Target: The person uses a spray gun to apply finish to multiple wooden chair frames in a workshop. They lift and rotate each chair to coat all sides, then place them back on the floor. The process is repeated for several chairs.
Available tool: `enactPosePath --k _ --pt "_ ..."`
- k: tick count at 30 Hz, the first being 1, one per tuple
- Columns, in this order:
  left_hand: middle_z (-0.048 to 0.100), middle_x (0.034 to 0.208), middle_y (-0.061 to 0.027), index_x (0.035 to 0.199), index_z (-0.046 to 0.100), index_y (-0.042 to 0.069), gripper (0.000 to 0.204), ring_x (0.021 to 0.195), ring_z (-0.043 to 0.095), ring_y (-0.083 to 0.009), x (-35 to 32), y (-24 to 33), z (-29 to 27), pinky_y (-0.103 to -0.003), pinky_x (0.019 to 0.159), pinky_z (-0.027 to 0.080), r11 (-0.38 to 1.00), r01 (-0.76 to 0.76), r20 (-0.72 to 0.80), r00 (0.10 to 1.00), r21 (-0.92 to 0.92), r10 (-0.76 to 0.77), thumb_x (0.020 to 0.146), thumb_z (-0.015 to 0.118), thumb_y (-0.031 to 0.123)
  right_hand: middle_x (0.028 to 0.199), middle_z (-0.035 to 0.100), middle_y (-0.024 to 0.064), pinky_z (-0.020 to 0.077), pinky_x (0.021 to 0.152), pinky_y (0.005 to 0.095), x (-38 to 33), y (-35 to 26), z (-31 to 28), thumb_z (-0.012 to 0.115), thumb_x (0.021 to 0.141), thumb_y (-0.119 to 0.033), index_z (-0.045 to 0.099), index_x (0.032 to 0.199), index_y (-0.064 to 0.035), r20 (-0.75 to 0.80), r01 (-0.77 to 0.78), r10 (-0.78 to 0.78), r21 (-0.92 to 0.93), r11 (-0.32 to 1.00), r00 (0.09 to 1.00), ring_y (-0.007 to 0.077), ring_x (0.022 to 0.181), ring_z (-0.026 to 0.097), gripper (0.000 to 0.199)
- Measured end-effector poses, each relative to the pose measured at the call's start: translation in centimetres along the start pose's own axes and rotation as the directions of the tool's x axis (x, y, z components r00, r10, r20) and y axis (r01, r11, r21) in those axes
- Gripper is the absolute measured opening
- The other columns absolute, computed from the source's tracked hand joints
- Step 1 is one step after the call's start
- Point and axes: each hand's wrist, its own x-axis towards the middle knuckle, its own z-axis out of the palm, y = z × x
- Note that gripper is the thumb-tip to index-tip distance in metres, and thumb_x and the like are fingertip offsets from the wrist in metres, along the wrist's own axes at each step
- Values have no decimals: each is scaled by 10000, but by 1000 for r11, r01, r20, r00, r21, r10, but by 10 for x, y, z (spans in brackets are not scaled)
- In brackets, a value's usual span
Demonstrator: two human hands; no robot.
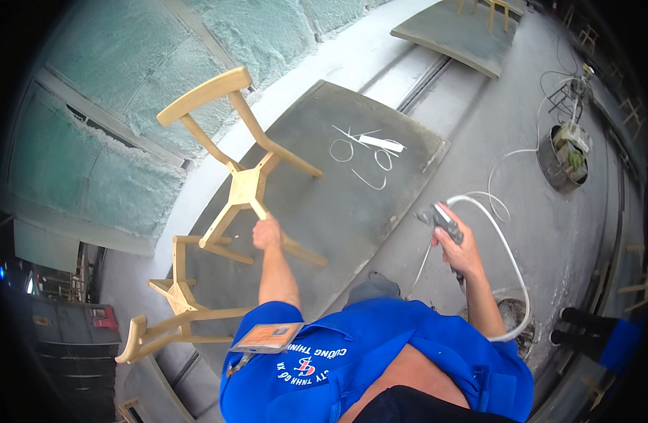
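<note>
Left hand [267,233] on pale chair frame [246,185]

The left arm was stretched forward and up from a blue short sleeve, the forearm bare and nearly straight. The left hand [267,233] was closed, fingers curled in a grip, its back turned toward the camera. The right arm was bent at the elbow and held out to the right side, forearm bare and angled up and inward. The right hand [459,252] was wrapped shut in a fist-like grip, wrist slightly cocked, knuckles facing outward.
</note>
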Motion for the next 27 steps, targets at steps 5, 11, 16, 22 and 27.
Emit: enactPosePath --k 5,11,16,22,27 --pt "717 1198 -230 1236 650 20 621 1132 693 -386 6 76 39 -495 974 542 964 -127 82 985 -235 150 963 557 569 931 675 60 456 444 234 108 -61 52 625 997 -230 490 1522 -87 102 179 -208 241 954 973 107 771 660 561" --pt "690 1273 -209 1594 207 48 809 1114 703 -336 -51 66 80 -432 974 541 722 -332 272 767 -607 581 1008 609 434 920 678 57 451 421 230 238 -63 127 610 1027 -289 618 1271 -73 90 144 -228 547 825 970 144 783 693 326" --pt "639 1399 -178 1654 -67 109 906 1218 663 -329 -82 77 85 -413 1046 506 739 -255 299 796 -623 527 1046 567 333 886 668 35 442 424 257 319 19 154 642 1009 -292 603 1242 -105 139 -153 101 443 883 985 132 730 684 302" --pt "645 1385 -174 1650 -57 87 892 1202 667 -318 -94 93 79 -411 1032 514 813 -148 344 853 -562 393 1050 565 303 859 665 29 437 432 272 380 86 124 647 1006 -279 583 1139 -117 84 -373 364 252 893 928 129 697 674 220" --pt "677 1320 -170 1653 -58 95 920 1179 673 -308 -102 110 85 -409 1028 515 807 -30 349 892 -590 288 1037 590 310 878 669 42 448 423 259 396 52 84 602 1034 -277 598 1157 -79 214 -327 268 322 888 939 135 713 679 233"
